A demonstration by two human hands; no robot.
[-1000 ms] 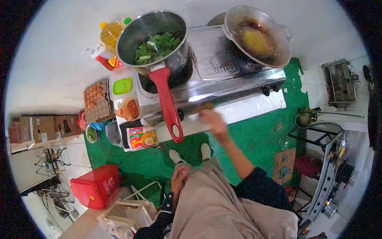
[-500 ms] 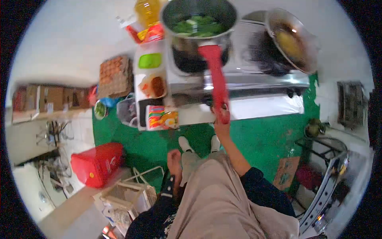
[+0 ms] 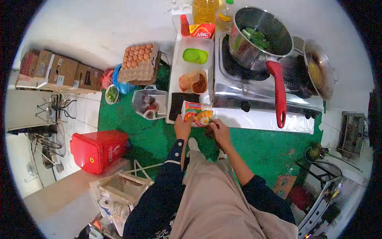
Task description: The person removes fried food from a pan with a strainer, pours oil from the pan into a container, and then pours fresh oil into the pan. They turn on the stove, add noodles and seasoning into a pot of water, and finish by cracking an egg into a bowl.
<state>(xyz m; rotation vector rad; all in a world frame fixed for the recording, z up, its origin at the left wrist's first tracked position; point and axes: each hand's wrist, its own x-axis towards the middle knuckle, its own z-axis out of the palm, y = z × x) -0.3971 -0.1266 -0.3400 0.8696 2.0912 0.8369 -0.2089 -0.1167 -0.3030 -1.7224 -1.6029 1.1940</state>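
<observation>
Gripping a noodle packet (image 3: 196, 113) at the front edge of a white counter (image 3: 258, 119), a person closes the left hand (image 3: 183, 126) on its lower left corner and the right hand (image 3: 218, 130) on its lower right, both sets of fingers pinched on the wrapper. Just behind the packet lie a dark tray (image 3: 180, 106), a tub of sauce (image 3: 193, 82) and a clear box with a green lid (image 3: 193, 55); a red bottle (image 3: 184, 24), an ABC sachet (image 3: 201, 29) and oil bottles (image 3: 205, 10) stand at the wall. To the right a steel stove (image 3: 254, 93) carries a saucepan (image 3: 258, 36) of greens, its red handle (image 3: 278, 93) jutting out over the counter edge beside the right hand, and a wok (image 3: 318, 69) of dark oil. Left of the counter sit a tray of eggs (image 3: 137, 61), a white bag (image 3: 148, 103), a small bowl (image 3: 112, 95) and cardboard boxes (image 3: 59, 71). Green flooring (image 3: 258, 147) runs underfoot, with a red bin (image 3: 99, 150) on it, white tiles to the left and a pale wall behind
</observation>
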